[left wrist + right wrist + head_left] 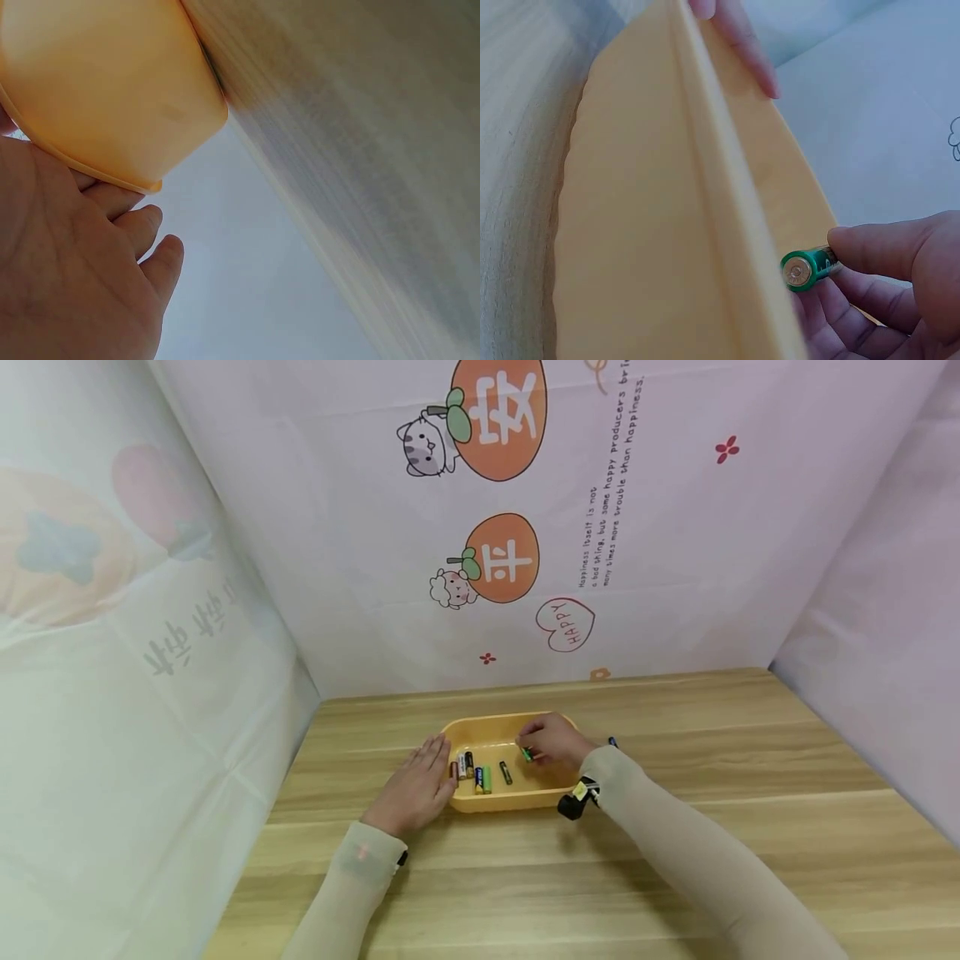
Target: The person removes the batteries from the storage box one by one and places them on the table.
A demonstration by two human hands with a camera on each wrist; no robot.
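A yellow plastic tray (517, 802) stands on the table with several batteries lying in it. My left hand (415, 787) rests on the tray's left end. Its fingers look mostly straight in the head view, and the left wrist view shows the hand (82, 255) against the rim. Inside the right part of the tray, my right hand (555, 739) pinches a green battery (810, 268) between thumb and fingers. A dark battery (506, 772) lies apart mid-tray. To its left are a light-green battery (487, 779), a blue one (478, 780) and a white one (461, 766), among others.
A small dark-blue object (612, 742) lies right of the tray, partly hidden by the right forearm. The wooden table (480, 885) meets a printed cloth backdrop (360, 610) behind the tray, with cloth at both sides too.
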